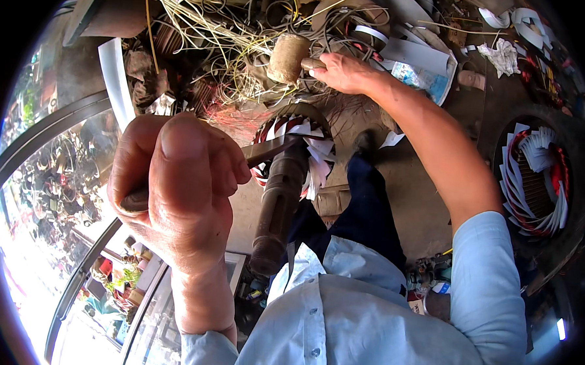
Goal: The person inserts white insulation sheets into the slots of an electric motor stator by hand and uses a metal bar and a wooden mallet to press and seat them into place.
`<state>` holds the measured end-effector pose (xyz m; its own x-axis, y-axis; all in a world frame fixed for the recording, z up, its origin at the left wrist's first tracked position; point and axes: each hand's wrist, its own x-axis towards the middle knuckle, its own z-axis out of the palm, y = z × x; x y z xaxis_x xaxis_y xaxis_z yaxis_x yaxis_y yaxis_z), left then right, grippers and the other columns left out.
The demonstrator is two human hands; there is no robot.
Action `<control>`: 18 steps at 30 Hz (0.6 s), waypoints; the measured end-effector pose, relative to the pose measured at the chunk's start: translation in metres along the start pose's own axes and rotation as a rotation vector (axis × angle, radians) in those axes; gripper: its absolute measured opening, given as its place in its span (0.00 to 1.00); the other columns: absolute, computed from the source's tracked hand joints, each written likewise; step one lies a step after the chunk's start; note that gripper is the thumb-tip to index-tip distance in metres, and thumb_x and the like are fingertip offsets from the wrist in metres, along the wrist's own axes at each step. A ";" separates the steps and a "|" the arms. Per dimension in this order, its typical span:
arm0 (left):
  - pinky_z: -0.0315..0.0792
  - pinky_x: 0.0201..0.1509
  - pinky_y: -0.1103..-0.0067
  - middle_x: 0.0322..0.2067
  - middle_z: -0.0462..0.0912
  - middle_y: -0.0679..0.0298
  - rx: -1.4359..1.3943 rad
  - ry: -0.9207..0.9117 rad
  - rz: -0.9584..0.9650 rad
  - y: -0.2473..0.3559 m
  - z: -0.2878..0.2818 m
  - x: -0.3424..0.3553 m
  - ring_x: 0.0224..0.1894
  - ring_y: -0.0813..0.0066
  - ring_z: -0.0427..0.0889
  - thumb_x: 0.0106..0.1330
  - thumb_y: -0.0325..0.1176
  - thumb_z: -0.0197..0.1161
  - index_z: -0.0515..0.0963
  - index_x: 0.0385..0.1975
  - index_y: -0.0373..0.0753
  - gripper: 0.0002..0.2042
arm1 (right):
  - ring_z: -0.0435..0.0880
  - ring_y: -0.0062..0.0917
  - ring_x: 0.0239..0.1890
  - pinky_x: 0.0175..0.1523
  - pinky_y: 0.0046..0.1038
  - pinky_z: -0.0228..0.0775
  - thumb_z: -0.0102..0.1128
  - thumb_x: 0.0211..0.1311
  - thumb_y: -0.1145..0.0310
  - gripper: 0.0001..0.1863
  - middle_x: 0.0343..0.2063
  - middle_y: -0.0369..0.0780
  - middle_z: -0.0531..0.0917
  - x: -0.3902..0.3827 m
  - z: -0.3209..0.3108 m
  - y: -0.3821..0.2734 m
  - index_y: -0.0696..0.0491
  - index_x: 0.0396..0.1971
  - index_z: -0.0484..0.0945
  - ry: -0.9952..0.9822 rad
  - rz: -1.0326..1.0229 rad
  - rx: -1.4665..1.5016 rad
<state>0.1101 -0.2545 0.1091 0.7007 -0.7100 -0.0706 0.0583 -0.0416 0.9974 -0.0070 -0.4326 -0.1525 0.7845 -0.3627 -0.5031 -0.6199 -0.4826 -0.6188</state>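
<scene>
My left hand [178, 190] is closed, close in front at the left, around a tool with a dark flat metal blade [268, 151]. The blade points right, its tip at the slots of a motor armature [319, 159] with white paper liners and red wire around its rim. A thick, dark, grooved shaft [278, 208] runs from the armature toward me. Farther off, my right hand [346, 74] grips the short handle of a mallet [289, 58] with a pale brown cylindrical head. The mallet is raised beyond the armature, apart from the blade.
Tangled wire [227, 29] is heaped at the far side. On the right lies a larger round core [534, 180] with white liners and red wire. Crumpled white paper [502, 58] lies far right. A glass case [159, 320] with a metal frame stands at the left.
</scene>
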 end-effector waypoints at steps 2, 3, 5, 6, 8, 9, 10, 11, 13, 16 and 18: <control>0.68 0.19 0.77 0.13 0.71 0.60 -0.079 -0.046 0.000 -0.002 0.000 0.005 0.13 0.77 0.67 0.69 0.32 0.59 0.69 0.22 0.35 0.13 | 0.86 0.40 0.39 0.43 0.38 0.80 0.49 0.71 0.49 0.29 0.39 0.55 0.84 -0.006 0.018 0.002 0.66 0.43 0.78 -0.198 -0.013 -0.161; 0.70 0.19 0.79 0.15 0.75 0.59 -0.123 -0.086 0.001 -0.001 0.003 0.008 0.14 0.80 0.69 0.69 0.32 0.63 0.70 0.23 0.35 0.14 | 0.87 0.39 0.35 0.39 0.37 0.81 0.49 0.70 0.49 0.29 0.35 0.53 0.85 -0.009 0.037 0.015 0.66 0.40 0.78 -0.273 0.032 -0.201; 0.70 0.19 0.79 0.14 0.74 0.60 -0.111 -0.058 -0.027 0.001 0.002 0.008 0.13 0.80 0.68 0.69 0.31 0.63 0.70 0.22 0.35 0.14 | 0.82 0.35 0.17 0.26 0.37 0.77 0.49 0.71 0.49 0.30 0.23 0.48 0.84 0.002 0.017 0.022 0.66 0.31 0.80 -0.430 0.037 -0.172; 0.70 0.19 0.79 0.14 0.74 0.60 -0.106 -0.041 -0.029 0.002 0.002 0.011 0.13 0.81 0.68 0.69 0.31 0.63 0.70 0.22 0.35 0.14 | 0.83 0.36 0.19 0.29 0.38 0.77 0.49 0.71 0.49 0.30 0.24 0.49 0.84 0.000 0.000 0.010 0.66 0.31 0.80 -0.381 0.106 -0.068; 0.62 0.17 0.76 0.10 0.61 0.64 0.028 0.056 -0.049 0.002 0.008 0.008 0.11 0.74 0.60 0.70 0.32 0.51 0.68 0.18 0.37 0.15 | 0.84 0.38 0.22 0.34 0.40 0.78 0.49 0.71 0.49 0.30 0.23 0.49 0.84 -0.015 0.008 0.002 0.67 0.31 0.80 -0.295 0.133 0.048; 0.61 0.16 0.76 0.10 0.61 0.64 0.027 0.053 -0.051 0.002 0.010 0.012 0.11 0.74 0.60 0.70 0.32 0.51 0.68 0.18 0.37 0.15 | 0.84 0.38 0.24 0.37 0.41 0.78 0.48 0.72 0.49 0.30 0.23 0.49 0.84 -0.017 0.017 0.003 0.67 0.30 0.80 -0.232 0.074 0.051; 0.61 0.16 0.76 0.10 0.61 0.64 0.026 0.051 -0.054 0.001 0.012 0.016 0.11 0.74 0.60 0.70 0.32 0.51 0.67 0.18 0.37 0.15 | 0.85 0.39 0.25 0.39 0.42 0.78 0.48 0.72 0.49 0.31 0.22 0.49 0.83 -0.016 0.030 0.008 0.67 0.30 0.80 -0.170 0.015 0.054; 0.60 0.16 0.76 0.10 0.61 0.64 0.017 0.020 -0.057 0.003 0.018 0.020 0.11 0.74 0.60 0.70 0.32 0.51 0.67 0.18 0.37 0.15 | 0.85 0.41 0.27 0.44 0.43 0.77 0.44 0.74 0.47 0.33 0.19 0.49 0.82 -0.018 0.066 0.031 0.66 0.29 0.80 -0.063 -0.081 -0.095; 0.61 0.16 0.76 0.10 0.62 0.64 0.002 0.004 -0.070 0.001 0.014 0.020 0.12 0.74 0.60 0.70 0.33 0.52 0.67 0.18 0.37 0.16 | 0.85 0.40 0.26 0.43 0.42 0.77 0.45 0.73 0.48 0.31 0.18 0.49 0.81 0.002 0.038 0.029 0.66 0.27 0.79 -0.336 -0.005 -0.128; 0.62 0.18 0.76 0.10 0.62 0.64 0.013 0.001 -0.071 0.003 0.009 0.012 0.12 0.73 0.61 0.70 0.34 0.53 0.68 0.18 0.37 0.16 | 0.85 0.41 0.28 0.42 0.41 0.78 0.42 0.74 0.44 0.34 0.23 0.52 0.83 -0.002 0.015 0.010 0.66 0.29 0.78 -0.033 0.029 0.114; 0.63 0.18 0.75 0.10 0.62 0.63 0.037 0.017 -0.093 0.002 0.010 0.017 0.12 0.73 0.61 0.70 0.35 0.53 0.68 0.18 0.37 0.16 | 0.86 0.44 0.33 0.44 0.42 0.78 0.43 0.74 0.45 0.34 0.32 0.56 0.84 -0.006 0.013 0.004 0.66 0.33 0.78 -0.025 -0.005 0.125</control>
<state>0.1155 -0.2738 0.1105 0.7053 -0.6900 -0.1625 0.0974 -0.1327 0.9864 -0.0149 -0.4217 -0.1600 0.7879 -0.3395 -0.5137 -0.6145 -0.3810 -0.6908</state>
